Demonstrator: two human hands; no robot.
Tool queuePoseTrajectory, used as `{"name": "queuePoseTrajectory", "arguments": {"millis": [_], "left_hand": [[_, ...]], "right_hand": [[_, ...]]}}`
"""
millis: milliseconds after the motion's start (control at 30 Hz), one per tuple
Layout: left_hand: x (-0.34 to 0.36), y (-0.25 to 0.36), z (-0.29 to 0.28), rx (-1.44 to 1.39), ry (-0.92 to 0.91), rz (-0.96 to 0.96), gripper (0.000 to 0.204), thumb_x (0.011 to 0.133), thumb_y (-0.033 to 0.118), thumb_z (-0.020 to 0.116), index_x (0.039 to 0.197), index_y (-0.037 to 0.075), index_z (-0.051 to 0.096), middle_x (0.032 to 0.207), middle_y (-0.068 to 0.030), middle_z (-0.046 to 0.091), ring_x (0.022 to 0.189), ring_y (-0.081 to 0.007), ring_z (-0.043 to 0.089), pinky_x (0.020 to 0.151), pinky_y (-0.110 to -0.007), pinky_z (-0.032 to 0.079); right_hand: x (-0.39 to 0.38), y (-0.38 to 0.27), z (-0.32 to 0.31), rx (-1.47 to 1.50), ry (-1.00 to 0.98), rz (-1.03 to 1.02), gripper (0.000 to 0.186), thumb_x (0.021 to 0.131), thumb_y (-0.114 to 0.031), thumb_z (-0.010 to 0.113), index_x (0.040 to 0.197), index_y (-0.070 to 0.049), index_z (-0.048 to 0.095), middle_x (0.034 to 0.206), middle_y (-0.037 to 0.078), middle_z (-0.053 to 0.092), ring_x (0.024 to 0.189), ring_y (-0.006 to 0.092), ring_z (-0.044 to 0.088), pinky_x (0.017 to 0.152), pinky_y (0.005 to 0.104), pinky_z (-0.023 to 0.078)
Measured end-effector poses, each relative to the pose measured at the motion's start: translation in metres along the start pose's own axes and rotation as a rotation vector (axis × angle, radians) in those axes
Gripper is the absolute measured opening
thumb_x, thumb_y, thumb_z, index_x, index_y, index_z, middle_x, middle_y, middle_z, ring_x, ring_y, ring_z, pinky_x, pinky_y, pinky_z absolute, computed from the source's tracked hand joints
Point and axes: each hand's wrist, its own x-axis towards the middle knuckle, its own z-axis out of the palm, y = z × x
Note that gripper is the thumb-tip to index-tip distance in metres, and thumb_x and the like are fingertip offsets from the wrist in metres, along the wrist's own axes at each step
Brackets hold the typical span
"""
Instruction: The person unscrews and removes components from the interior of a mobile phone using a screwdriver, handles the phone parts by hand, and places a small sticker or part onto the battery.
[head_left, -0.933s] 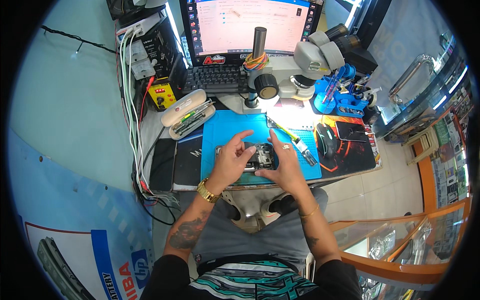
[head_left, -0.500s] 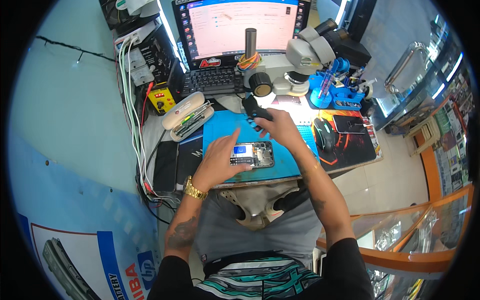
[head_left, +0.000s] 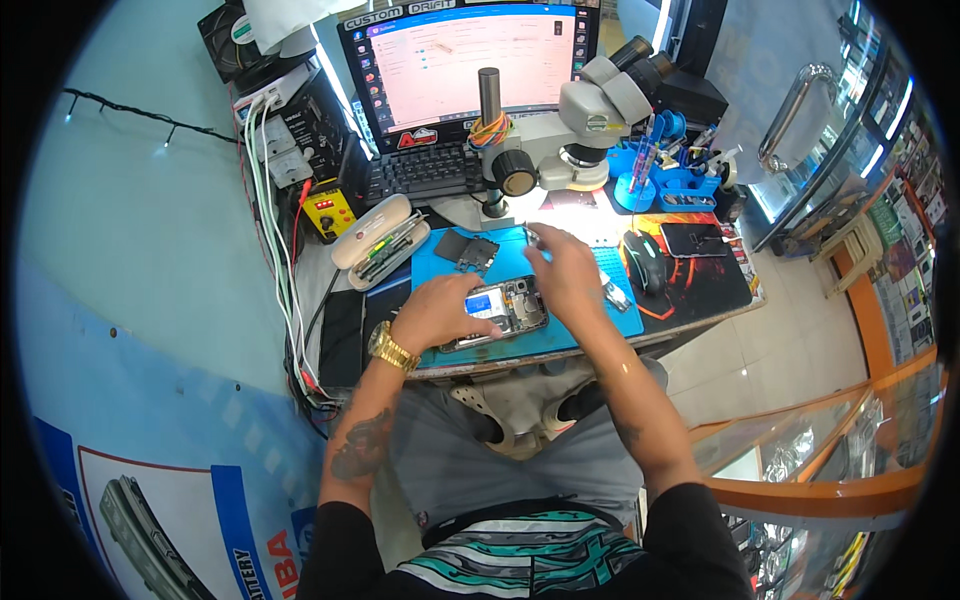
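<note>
Pinning the opened phone (head_left: 505, 310) flat on the blue mat (head_left: 600, 335), the left hand (head_left: 440, 312) grips its near edge, keeping the internals steady. Right hand (head_left: 562, 272) hovers just beyond it, fingers pinched around thin tweezers (head_left: 531, 236).

One head-worn fisheye looks steeply down, fairly near, over the blue mat (head_left: 520, 300); edges bend toward the rim.
</note>
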Motion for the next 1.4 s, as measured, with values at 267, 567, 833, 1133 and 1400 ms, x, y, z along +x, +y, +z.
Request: {"name": "queuePoseTrajectory", "arguments": {"millis": [267,567,833,1133,1400], "left_hand": [[-0.003,-0.009,0.003,-0.827,-0.15,-0.166,0.024,0.094,0.016,0.07,0.109,-0.001,0.062,0.096,-0.0054,0.068,0.086,-0.0078,0.063,0.073,-0.024,0.051],[-0.072,0.074,0.044,-2.016,0.182,-0.294,0.043,0.096,0.004,0.054,0.138,0.004,0.044,0.126,-0.0114,0.059,0.114,-0.0217,0.061,0.095,-0.04,0.054],[-0.096,0.074,0.06,-2.035,0.158,-0.221,0.075,0.081,-0.01,0.052,0.151,0.009,0.031,0.138,-0.0179,0.052,0.123,-0.0342,0.058,0.095,-0.061,0.055],[-0.102,0.073,0.066,-1.943,0.129,-0.17,0.067,0.088,-0.009,0.05,0.151,0.007,0.033,0.139,-0.0128,0.053,0.123,-0.0253,0.059,0.098,-0.045,0.056],[-0.104,0.072,0.079,-2.032,0.155,-0.162,0.061,0.094,-0.007,0.049,0.151,0.007,0.034,0.139,-0.011,0.053,0.124,-0.0225,0.057,0.103,-0.042,0.052]], "right_hand": [[-0.091,0.001,-0.029,0.476,-0.251,0.39,0.03,0.093,-0.009,0.067,0.121,0.0,0.065,0.079,0.008,0.07,0.065,0.0152,0.067,0.053,0.0283,0.048],[-0.105,-0.023,-0.018,0.907,-0.18,0.399,0.039,0.091,0.001,0.068,0.129,-0.001,0.06,0.104,0.008,0.069,0.08,0.0076,0.064,0.063,0.0212,0.05],[-0.105,-0.041,-0.04,0.485,-0.192,0.154,0.027,0.087,0.001,0.07,0.114,-0.001,0.069,0.091,0.009,0.067,0.067,0.0147,0.059,0.061,0.0281,0.048],[-0.103,-0.043,-0.033,0.471,-0.12,0.12,0.012,0.091,0.003,0.064,0.102,0.004,0.069,0.089,0.007,0.057,0.068,0.0107,0.062,0.057,0.0247,0.052],[-0.1,-0.051,-0.03,0.469,-0.055,0.243,0.011,0.086,0.0,0.071,0.096,0.002,0.071,0.072,0.007,0.056,0.061,0.0166,0.052,0.059,0.0312,0.043]]}}
